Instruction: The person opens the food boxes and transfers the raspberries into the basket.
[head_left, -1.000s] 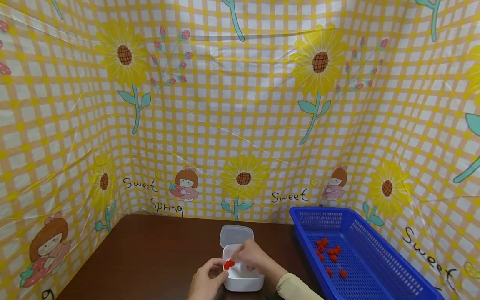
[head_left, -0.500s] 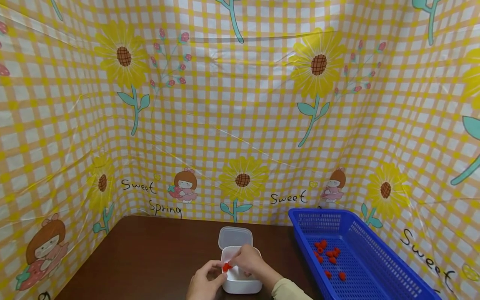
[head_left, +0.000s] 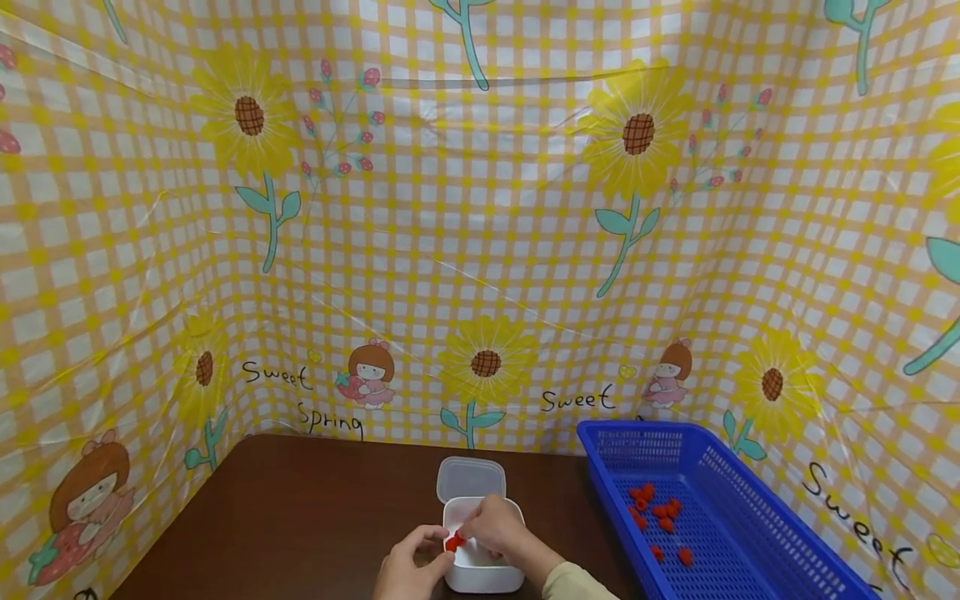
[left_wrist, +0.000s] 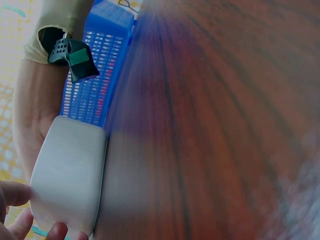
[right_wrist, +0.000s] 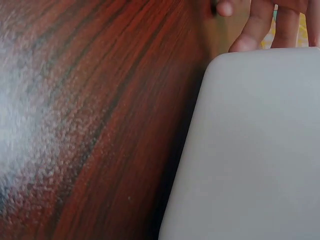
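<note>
A white plastic box [head_left: 483,579] stands near the table's front edge, its translucent lid [head_left: 471,481] folded back behind it. My left hand [head_left: 411,562] is at the box's left rim, thumb and index finger pinching a small red berry-like piece [head_left: 452,544] just inside. In the right wrist view, fingers [right_wrist: 247,40] of that hand lie against the outer wall of the box. My right hand [head_left: 491,525] reaches over the box from the right, its curled fingertips pinching at the same red bit. How many red pieces are there is hard to tell; fingers cover part of them.
A blue perforated basket [head_left: 750,500] stands to the right on the dark wood table [head_left: 322,517]. Several small red pieces [head_left: 666,510] lie in its left part. A checked cloth [head_left: 487,208] with sunflowers surrounds the table at the back and sides.
My right hand has come lower and closer to the left fingertips, meeting the red piece at the rim. The left hand keeps its place at the box.
</note>
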